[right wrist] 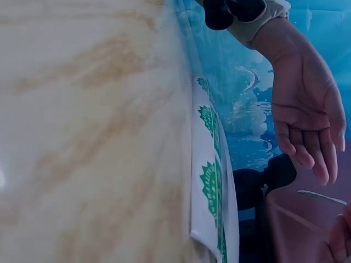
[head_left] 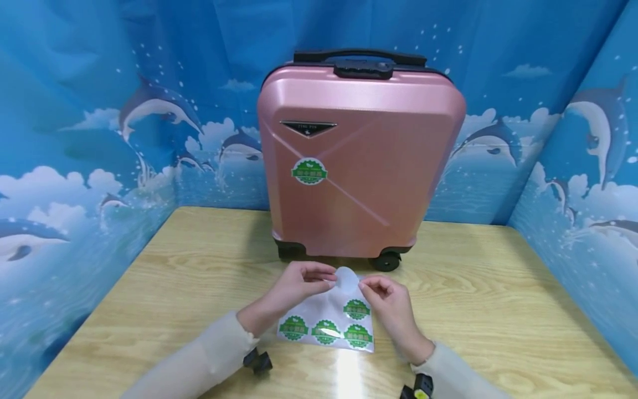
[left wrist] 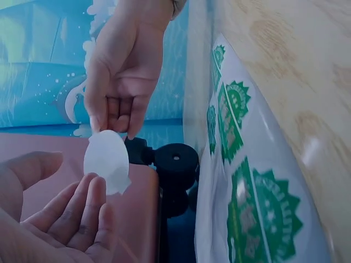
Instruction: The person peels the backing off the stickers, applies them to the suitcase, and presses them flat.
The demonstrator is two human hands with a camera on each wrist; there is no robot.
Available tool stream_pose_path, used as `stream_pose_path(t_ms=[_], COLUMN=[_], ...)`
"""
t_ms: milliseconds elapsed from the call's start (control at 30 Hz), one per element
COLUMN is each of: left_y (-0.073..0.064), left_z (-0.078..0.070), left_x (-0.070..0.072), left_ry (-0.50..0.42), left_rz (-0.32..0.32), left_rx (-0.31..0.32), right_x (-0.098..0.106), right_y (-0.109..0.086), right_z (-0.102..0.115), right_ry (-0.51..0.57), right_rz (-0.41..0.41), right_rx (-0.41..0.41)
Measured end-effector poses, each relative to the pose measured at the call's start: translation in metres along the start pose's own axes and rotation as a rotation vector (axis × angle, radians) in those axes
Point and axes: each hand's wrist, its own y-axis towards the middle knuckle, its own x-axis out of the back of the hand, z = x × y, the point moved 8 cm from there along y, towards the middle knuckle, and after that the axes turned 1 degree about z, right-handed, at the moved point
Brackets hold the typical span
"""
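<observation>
My right hand (head_left: 391, 305) pinches the edge of a round sticker (head_left: 346, 280) between thumb and fingertip. Its plain white back shows in the head and left wrist views. On the sticker's other side is my left hand (head_left: 304, 281); its fingertips overlap the edge of the sticker (left wrist: 104, 159) in the left wrist view, while the thumb stands apart from them. Below both hands lies a glossy white sticker sheet (head_left: 314, 305) bearing several green round stickers. In the right wrist view, the left hand (right wrist: 307, 104) shows its palm, with fingers loosely extended.
Upright behind the hands stands a pink suitcase (head_left: 359, 166) with black wheels (head_left: 386, 261) and a black top handle (head_left: 359, 54). A green sticker (head_left: 309, 171) is on its front, below a dark triangular badge (head_left: 308, 128). A blue dolphin-print curtain (head_left: 219, 83) surrounds the wooden table (head_left: 473, 288).
</observation>
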Motion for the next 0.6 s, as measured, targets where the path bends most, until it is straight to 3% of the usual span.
stream_pose_path(t_ms=[267,600], left_y=[0.003,0.005], left_z=[-0.002,0.003], left_x=[-0.013,-0.018], left_ry=[-0.028,-0.05], left_rz=[0.029,0.003], left_rx=[0.021,0.074], right_x=[-0.004,-0.015], right_y=[-0.002,-0.004], right_z=[0.018,0.031], right_ry=[-0.011,-0.029], right_rz=[0.028,0.073], right_rx=[0.163,0.387])
